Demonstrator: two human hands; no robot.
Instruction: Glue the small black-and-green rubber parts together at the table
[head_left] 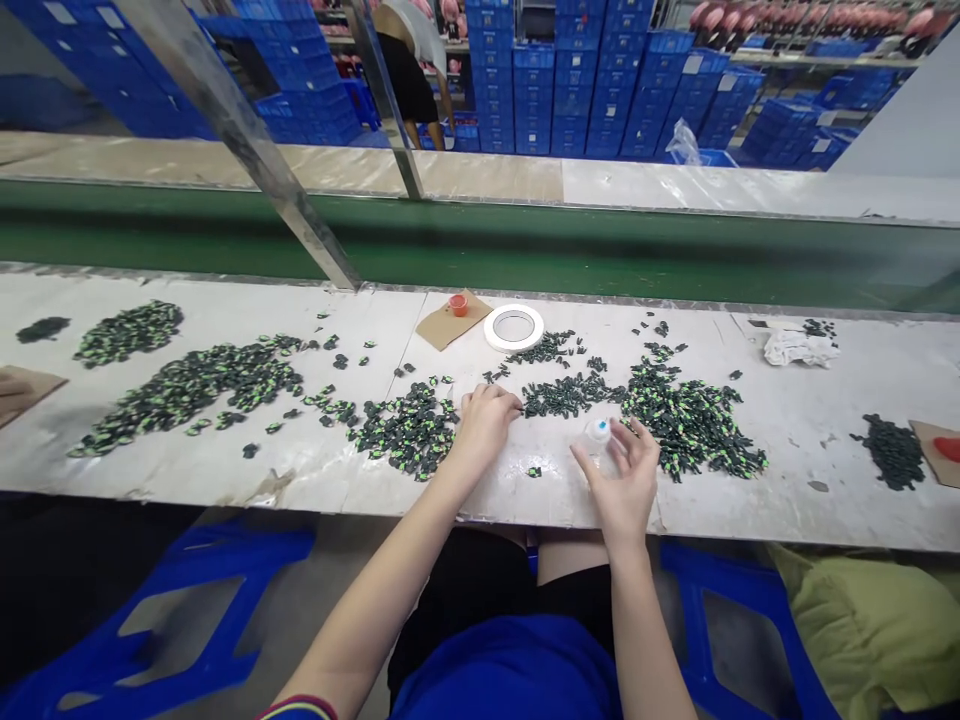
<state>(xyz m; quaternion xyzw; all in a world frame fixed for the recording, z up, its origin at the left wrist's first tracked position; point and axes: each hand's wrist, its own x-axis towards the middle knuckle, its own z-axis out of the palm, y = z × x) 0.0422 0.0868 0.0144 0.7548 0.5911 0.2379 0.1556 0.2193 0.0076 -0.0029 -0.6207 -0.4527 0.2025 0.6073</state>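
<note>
My left hand (486, 425) rests on the white worktable with its fingers drawn together at the edge of a pile of small black parts (566, 395). What its fingertips pinch, if anything, is too small to make out. In my right hand (628, 475) is a small clear bottle (598, 434) with a blue tip, held between thumb and fingers above the table. A heap of black-and-green pieces (409, 430) lies left of my left hand; another black-and-green heap (686, 420) lies beyond my right hand. One single black-and-green piece (534, 472) sits between my hands.
Behind the piles lie a white tape roll (514, 329) and a small red cup (458, 304) on cardboard (435, 330). A metal post (247, 140) rises at the back left, before a green conveyor belt (487, 250). Blue stools (187, 600) stand below the table.
</note>
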